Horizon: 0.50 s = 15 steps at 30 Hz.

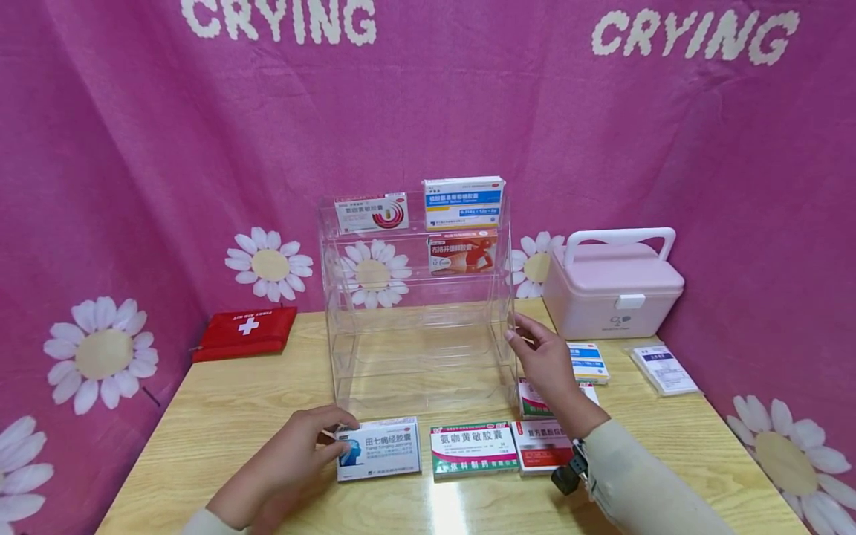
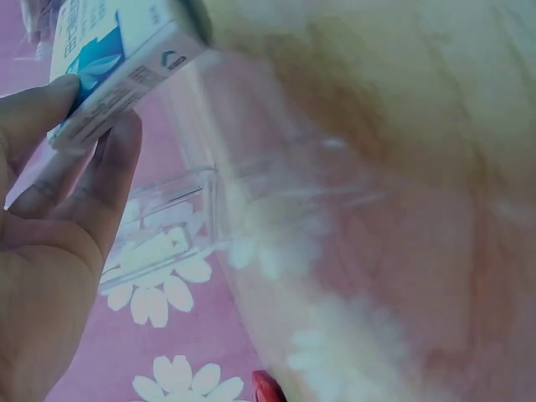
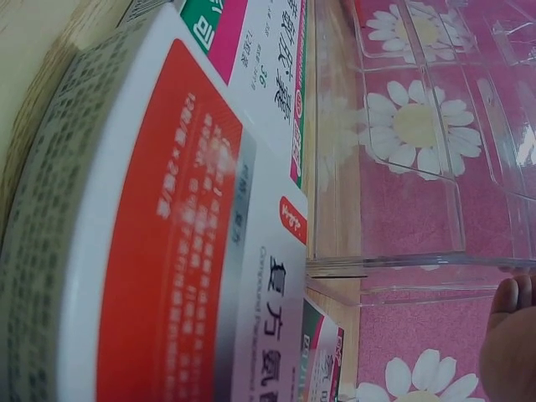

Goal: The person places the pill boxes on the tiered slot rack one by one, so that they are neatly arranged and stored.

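Note:
My left hand [image 1: 297, 453] pinches the left end of a white and blue medicine box [image 1: 381, 449], thumb on its front, low before the rack. The left wrist view shows that box [image 2: 126, 67] tilted between thumb and fingers. At the right side panel of a clear tiered display rack [image 1: 421, 342], my right hand [image 1: 545, 364] has its fingertips against the panel edge. Top tier: a white and red box [image 1: 371, 214] at left and a blue and white box [image 1: 464, 204] at right. An orange-red box [image 1: 461, 253] stands one tier below, at right.
A green and white box [image 1: 475, 449] and a red and white box [image 1: 543, 446] lie in front. Behind the right forearm are more boxes. A pink medicine case [image 1: 611, 290] and a white packet [image 1: 663, 370] are right; a red first aid pouch [image 1: 244, 334] is left.

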Each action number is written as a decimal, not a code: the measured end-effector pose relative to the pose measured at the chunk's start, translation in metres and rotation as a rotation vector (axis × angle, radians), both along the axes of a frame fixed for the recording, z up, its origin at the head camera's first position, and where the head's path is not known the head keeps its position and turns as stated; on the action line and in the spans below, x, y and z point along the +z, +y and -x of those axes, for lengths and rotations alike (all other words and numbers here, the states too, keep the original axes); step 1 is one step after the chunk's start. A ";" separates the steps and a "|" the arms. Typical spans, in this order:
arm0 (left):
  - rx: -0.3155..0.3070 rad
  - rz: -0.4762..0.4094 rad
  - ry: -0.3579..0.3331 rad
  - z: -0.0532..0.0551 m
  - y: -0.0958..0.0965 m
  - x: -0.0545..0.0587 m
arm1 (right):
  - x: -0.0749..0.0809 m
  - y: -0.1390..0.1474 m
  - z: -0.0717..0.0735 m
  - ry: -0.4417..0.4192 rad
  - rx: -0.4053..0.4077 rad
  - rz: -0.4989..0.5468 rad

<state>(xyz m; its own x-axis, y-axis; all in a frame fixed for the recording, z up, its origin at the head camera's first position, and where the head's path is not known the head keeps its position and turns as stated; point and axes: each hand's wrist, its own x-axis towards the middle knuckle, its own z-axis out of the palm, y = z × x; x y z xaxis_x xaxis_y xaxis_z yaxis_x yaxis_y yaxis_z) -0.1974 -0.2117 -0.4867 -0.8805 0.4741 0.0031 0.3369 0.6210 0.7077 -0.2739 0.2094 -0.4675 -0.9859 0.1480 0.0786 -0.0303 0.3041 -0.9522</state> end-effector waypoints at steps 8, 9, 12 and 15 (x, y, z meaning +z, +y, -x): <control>0.046 -0.027 -0.032 -0.003 0.001 0.021 | -0.003 0.001 0.001 0.008 0.003 0.002; 0.052 -0.037 -0.018 -0.002 0.002 0.025 | -0.003 0.001 0.001 0.009 0.003 0.002; 0.084 -0.095 0.035 0.001 0.004 0.041 | -0.003 0.001 0.002 0.013 0.005 -0.001; 0.151 -0.156 0.113 0.010 0.006 0.064 | -0.003 0.001 0.002 0.017 0.005 -0.003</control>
